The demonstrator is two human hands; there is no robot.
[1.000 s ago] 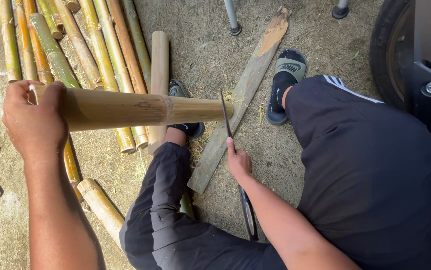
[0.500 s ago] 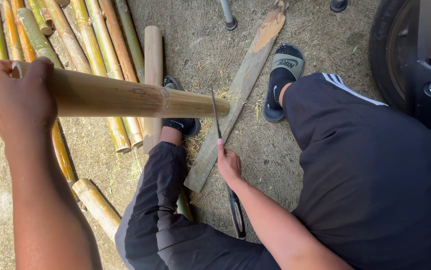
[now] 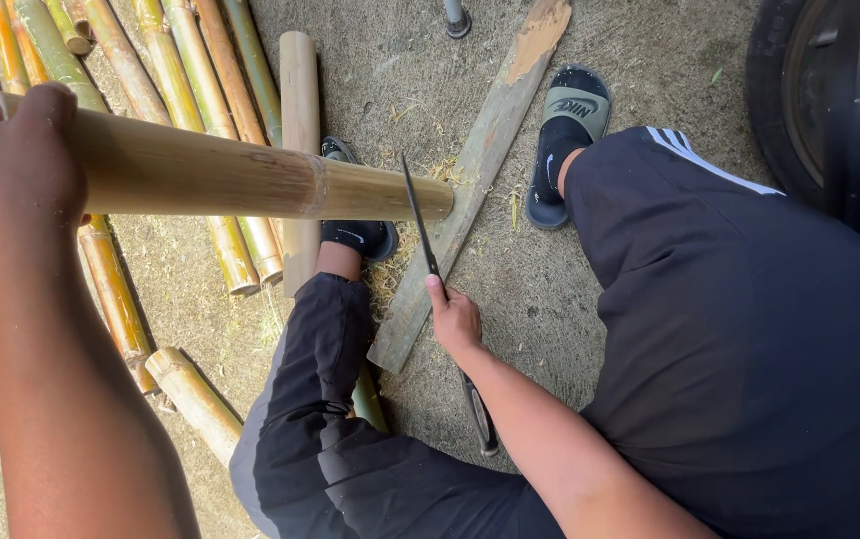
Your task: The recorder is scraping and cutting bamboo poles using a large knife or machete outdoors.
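My left hand (image 3: 13, 165) grips the near end of a thick tan bamboo pole (image 3: 250, 180) that points right, its far end over a wooden plank (image 3: 475, 150). My right hand (image 3: 455, 319) holds a long dark knife (image 3: 418, 215), thumb along the blade's back. The blade stands against the pole's far end near the tip. Both my legs in black trousers (image 3: 320, 399) and black slide sandals (image 3: 565, 130) rest on the ground beside the plank.
Several cut bamboo poles (image 3: 181, 90) lie on the concrete floor at the upper left, shorter pieces (image 3: 191, 394) at the lower left. A vehicle tyre (image 3: 799, 90) stands at the upper right. A metal leg (image 3: 455, 18) rises at the top.
The bamboo pole and my left hand have shifted slightly left and down in view. The knife stays at the pole's far end, my right hand barely moved.
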